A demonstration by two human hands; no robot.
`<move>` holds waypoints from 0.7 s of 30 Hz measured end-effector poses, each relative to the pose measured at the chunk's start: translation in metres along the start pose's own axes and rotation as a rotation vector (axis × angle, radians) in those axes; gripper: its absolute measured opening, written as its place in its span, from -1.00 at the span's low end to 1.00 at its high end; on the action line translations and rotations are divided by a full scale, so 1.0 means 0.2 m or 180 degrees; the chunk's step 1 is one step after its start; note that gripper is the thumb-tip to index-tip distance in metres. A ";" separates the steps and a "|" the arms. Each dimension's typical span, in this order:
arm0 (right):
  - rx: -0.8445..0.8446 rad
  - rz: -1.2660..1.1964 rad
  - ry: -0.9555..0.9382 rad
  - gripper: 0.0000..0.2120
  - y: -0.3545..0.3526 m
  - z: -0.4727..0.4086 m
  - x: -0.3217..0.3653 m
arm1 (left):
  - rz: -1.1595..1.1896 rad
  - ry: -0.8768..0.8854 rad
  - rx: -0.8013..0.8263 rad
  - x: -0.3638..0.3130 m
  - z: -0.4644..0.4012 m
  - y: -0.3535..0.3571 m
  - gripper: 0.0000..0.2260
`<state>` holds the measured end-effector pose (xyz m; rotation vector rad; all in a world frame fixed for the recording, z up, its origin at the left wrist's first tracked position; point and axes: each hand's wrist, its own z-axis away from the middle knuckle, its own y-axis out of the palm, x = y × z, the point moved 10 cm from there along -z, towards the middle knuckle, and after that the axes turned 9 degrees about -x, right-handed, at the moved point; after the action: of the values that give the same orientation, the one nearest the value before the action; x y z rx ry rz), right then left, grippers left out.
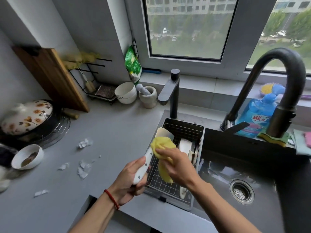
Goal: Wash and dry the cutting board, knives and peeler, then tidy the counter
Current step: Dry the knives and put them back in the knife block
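Observation:
My left hand (129,179) grips the white riveted handle of a knife (164,132), blade pointing up and away over the sink's wire drain basket (183,126). My right hand (176,163) holds a yellow cloth (161,143) wrapped around the lower part of the blade. Another white-handled knife (185,146) lies in the basket, with a further utensil partly hidden under my right wrist. A wooden cutting board (50,76) leans against the wall at the back left.
Crumpled paper scraps (84,142) litter the grey counter. A used bowl (27,158) and a flowered lid (27,116) sit at left. Bowls (126,92), mortar (149,96), two taps, blue detergent bottle (257,118) and sponge (272,137) line the back. The dark sink (244,165) lies right.

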<state>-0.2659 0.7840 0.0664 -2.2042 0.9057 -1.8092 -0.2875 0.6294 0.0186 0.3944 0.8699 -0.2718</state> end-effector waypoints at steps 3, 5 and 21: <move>-0.0052 -0.0231 0.0749 -0.70 -0.08 0.03 -0.17 | 0.0188 -0.0005 0.0014 0.01 0.02 -0.03 -0.62; -0.0391 -0.0506 0.0965 -0.71 -0.15 0.01 -0.19 | 0.0105 0.0125 -0.0062 -0.02 0.05 -0.07 -0.60; 0.0942 -0.2340 0.1280 -0.82 0.92 -0.37 0.67 | 0.0162 0.1174 -0.2478 -0.34 0.94 -1.33 -0.63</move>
<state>-0.3872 0.5819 0.1110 -2.1593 -0.2029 -2.5437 -0.3035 0.3128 0.1214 -0.2711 1.2462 0.2028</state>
